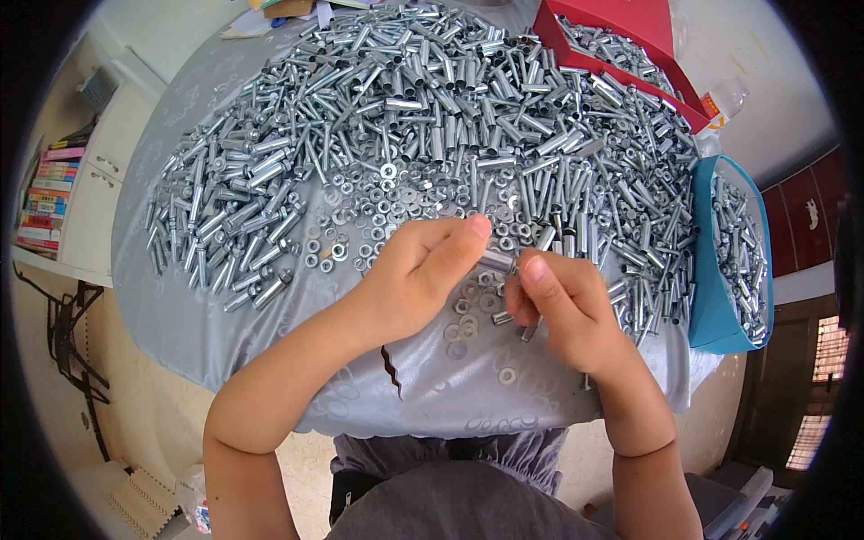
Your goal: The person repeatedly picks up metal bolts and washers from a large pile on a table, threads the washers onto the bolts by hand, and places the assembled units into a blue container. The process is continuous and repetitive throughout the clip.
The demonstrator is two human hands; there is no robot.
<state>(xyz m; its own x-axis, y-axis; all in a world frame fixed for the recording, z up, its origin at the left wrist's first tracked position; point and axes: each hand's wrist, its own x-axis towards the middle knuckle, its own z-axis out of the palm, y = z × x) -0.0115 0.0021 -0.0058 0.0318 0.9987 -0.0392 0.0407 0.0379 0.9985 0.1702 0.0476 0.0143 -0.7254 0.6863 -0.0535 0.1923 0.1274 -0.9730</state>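
Over the near part of the table, my left hand (443, 261) is closed on a shiny metal sleeve (496, 261), thumb on top. My right hand (569, 301) meets the sleeve's right end with thumb and fingers pinched together. Whatever small part sits in that pinch is hidden by the fingers. Beneath and beyond both hands lie loose nuts and flat washers (463, 329). A single washer (508, 375) rests nearer the table's front edge. Behind them spreads a large heap of metal sleeves and bolts (432, 85).
Assembled sleeve anchors (261, 225) are piled on the left. A red box (621, 63) and a blue box (705, 261) of metal parts stand at the right. The grey tablecloth (360, 405) has a dark tear (391, 369). A bookshelf (85, 207) stands far left.
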